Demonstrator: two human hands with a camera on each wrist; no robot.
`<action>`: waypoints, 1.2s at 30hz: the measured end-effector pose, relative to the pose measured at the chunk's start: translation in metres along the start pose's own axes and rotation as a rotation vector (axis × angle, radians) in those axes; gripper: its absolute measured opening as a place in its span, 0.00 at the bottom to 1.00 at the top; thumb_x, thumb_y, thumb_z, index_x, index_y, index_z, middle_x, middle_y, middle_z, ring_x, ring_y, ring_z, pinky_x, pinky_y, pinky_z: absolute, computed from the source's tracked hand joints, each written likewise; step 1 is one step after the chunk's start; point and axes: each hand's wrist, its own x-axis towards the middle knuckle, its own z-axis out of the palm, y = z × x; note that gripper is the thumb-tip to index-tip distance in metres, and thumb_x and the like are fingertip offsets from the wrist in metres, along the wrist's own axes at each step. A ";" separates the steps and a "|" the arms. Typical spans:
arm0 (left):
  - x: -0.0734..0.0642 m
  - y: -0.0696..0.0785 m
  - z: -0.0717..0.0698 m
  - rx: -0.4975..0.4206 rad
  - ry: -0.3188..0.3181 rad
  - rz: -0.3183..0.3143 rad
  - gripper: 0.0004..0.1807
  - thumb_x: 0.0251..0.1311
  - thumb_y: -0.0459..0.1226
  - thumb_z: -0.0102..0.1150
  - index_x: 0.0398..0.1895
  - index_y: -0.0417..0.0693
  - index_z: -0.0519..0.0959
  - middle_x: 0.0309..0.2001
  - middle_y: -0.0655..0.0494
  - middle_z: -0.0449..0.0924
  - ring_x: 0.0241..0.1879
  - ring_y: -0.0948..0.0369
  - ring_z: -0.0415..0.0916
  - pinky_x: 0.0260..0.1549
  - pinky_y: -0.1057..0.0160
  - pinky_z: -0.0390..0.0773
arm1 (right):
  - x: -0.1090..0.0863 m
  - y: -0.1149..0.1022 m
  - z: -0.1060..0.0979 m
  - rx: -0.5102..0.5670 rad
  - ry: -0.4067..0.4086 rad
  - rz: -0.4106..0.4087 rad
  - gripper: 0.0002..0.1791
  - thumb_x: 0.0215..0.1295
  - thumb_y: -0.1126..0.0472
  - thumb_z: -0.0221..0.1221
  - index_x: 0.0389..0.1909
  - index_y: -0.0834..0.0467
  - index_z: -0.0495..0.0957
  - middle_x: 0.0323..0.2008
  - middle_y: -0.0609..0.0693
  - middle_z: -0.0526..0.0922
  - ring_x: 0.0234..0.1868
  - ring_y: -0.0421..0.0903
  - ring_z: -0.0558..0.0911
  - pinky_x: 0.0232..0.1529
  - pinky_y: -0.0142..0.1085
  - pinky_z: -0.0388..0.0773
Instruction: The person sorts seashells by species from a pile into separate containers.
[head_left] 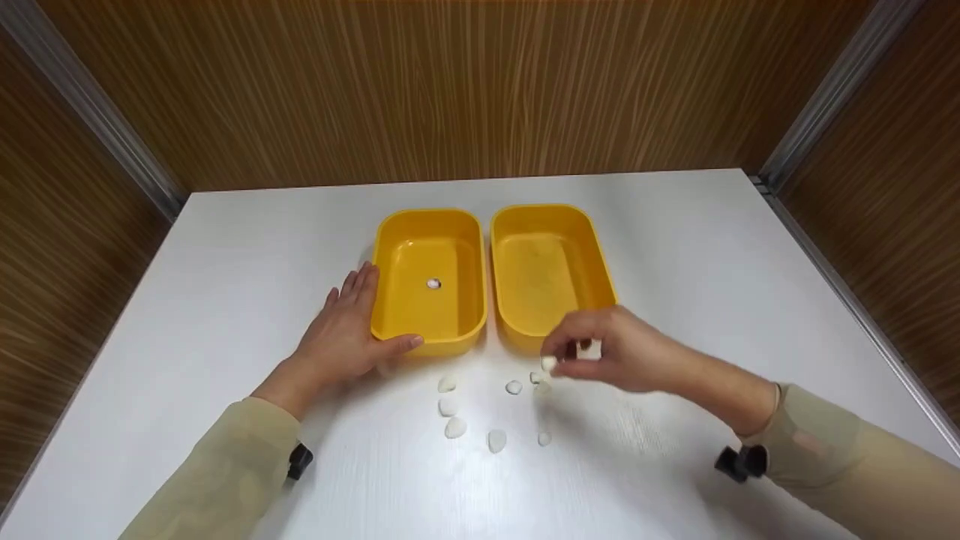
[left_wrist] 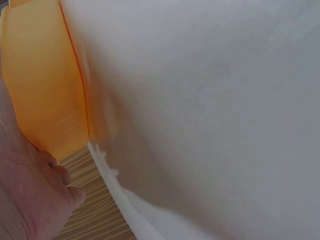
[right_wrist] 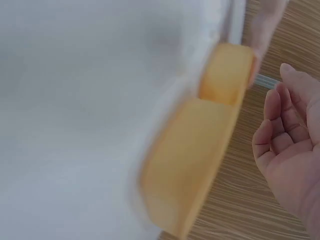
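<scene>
My right hand (head_left: 611, 349) pinches a small white shell (head_left: 549, 364) between thumb and fingers, just in front of the right yellow container (head_left: 499, 300). In the right wrist view its fingers are curled and the shell does not show. My left hand (head_left: 341, 330) rests against the left yellow container (head_left: 482, 300), fairly straight fingers along its left side and thumb by the front rim. One small whitish shell (head_left: 433, 283) with dark marks lies in that container. Several pale shells lie on the table below the containers, among them a roundish one (head_left: 514, 387) and a larger one (head_left: 496, 441).
The two containers stand side by side, a narrow gap between them, on a white table (head_left: 675, 247). Wood-grain panels (head_left: 465, 90) rise behind and at both sides, with metal strips (head_left: 832, 67) at the corners. Black wrist devices (head_left: 741, 463) sit by both sleeves.
</scene>
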 end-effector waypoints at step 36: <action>0.000 -0.001 0.000 0.024 -0.001 0.015 0.70 0.62 0.74 0.57 0.86 0.38 0.35 0.87 0.43 0.34 0.85 0.44 0.32 0.81 0.40 0.35 | 0.179 0.033 0.047 0.188 0.207 0.368 0.09 0.69 0.61 0.72 0.47 0.55 0.87 0.43 0.46 0.84 0.48 0.47 0.78 0.55 0.35 0.79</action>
